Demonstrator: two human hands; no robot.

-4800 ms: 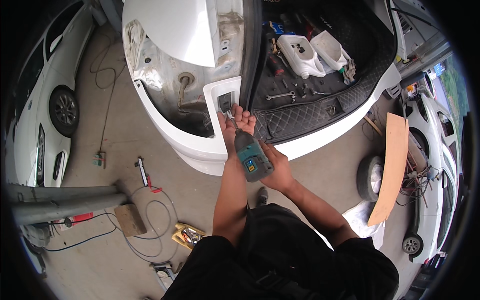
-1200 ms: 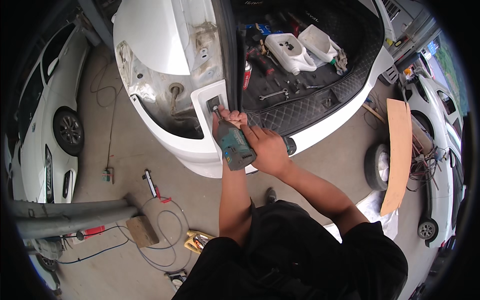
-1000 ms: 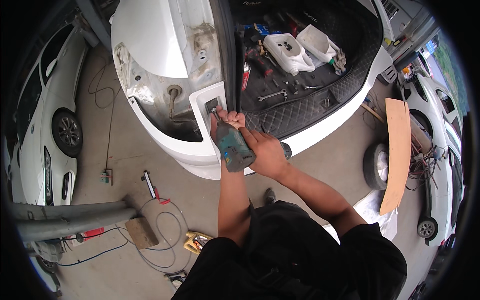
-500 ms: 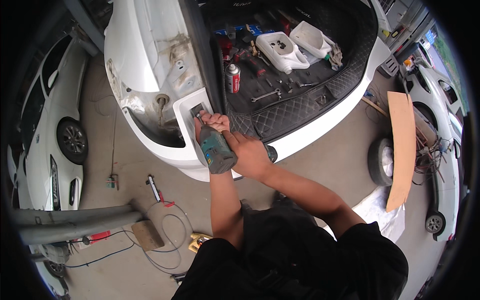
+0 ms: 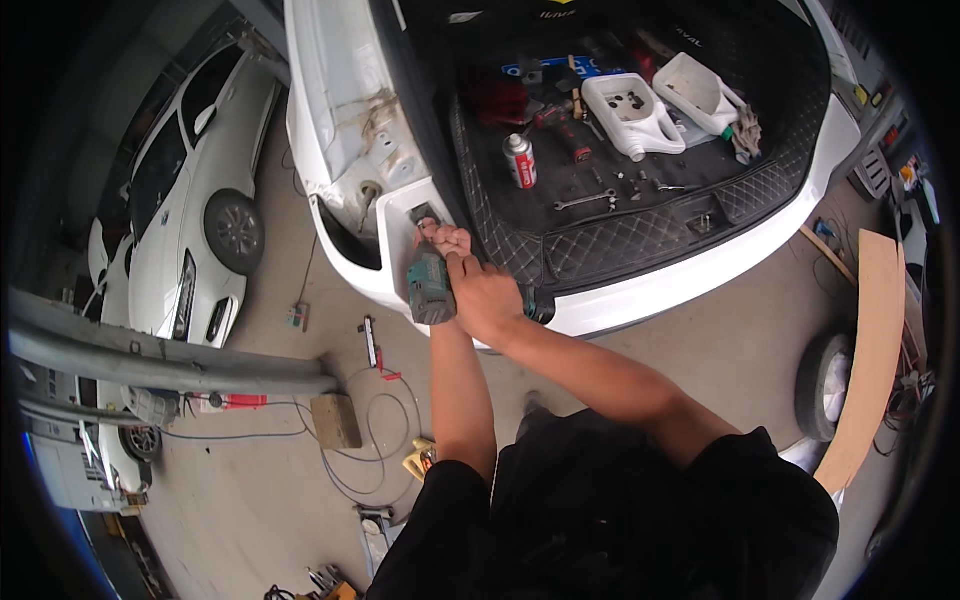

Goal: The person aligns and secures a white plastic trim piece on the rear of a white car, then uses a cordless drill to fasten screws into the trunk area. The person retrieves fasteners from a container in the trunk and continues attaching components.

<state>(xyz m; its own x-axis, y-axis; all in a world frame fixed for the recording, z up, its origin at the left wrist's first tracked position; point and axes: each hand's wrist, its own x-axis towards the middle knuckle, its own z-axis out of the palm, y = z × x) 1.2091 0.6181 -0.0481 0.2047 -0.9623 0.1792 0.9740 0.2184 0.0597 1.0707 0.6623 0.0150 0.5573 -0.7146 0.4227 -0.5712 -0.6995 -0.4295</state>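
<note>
My right hand is wrapped around a teal and black cordless driver. The driver points away from me, its nose at a recess in the white rear bumper, at the left corner of the open car boot. Just ahead of the driver, my left hand has its fingers curled together at the recess, near the driver's tip. Whatever lies between those fingers is too small and partly hidden to make out. The driver's battery end shows beyond my right wrist.
On the quilted boot mat lie a spray can, a combination wrench, a red and black power tool and two cut-open white jugs. A grey lift arm, hose loops and a wheel stand around me.
The view has shifted, so the car appears further right and more of the floor at left shows. Both hands stay at the same bumper recess, with the driver still in my right hand.
</note>
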